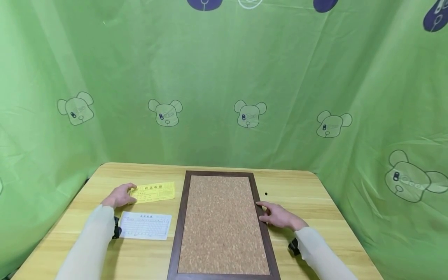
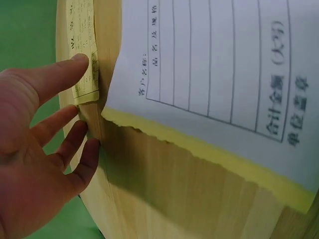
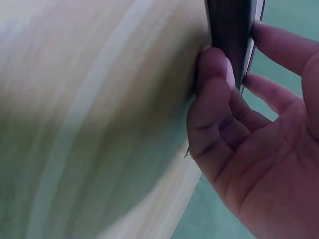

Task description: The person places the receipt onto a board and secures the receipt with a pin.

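My left hand is at the left end of a yellow receipt slip, with fingertips at its edge. In the left wrist view the thumb lies over the slip, and the other fingers are spread and loosely bent below it. Nearer the wrist lies a white printed form with a torn yellow strip along one edge. My right hand holds the right side of a cork board with a dark wooden frame. Some of its fingers are curled against the frame's edge while others touch its face.
Everything lies on a light wooden table. A small black round object sits right of the board, beyond the right hand. Green curtains printed with bear heads stand close behind and at both sides.
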`<state>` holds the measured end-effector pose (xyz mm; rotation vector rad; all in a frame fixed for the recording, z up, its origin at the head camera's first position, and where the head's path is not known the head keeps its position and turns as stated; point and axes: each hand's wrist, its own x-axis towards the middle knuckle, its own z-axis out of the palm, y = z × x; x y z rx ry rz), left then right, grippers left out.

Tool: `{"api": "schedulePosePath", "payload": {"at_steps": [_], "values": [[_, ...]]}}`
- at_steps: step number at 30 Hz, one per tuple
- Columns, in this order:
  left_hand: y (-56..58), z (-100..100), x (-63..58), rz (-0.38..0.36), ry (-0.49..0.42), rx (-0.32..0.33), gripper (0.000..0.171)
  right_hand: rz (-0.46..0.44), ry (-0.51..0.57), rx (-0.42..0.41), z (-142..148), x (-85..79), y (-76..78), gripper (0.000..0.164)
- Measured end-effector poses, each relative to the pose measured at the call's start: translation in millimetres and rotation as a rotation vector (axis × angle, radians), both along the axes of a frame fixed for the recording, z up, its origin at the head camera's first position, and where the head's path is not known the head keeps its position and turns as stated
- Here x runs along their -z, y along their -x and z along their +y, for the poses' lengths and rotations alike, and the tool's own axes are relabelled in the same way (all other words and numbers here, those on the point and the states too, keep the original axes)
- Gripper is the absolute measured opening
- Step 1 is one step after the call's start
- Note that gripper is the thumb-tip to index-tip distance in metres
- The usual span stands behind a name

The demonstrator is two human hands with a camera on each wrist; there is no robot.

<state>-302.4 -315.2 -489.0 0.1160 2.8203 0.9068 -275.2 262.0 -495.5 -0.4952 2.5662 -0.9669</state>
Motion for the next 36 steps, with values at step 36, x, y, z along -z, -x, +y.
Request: {"api": "schedulePosePath", "payload": {"at_steps": [36], "values": [[15.3,9.8,3.2,0.012,0.090,0.002,0.045,0.062,-0.025,-0.006,3.2,6.3,3.3,0.058]]}}
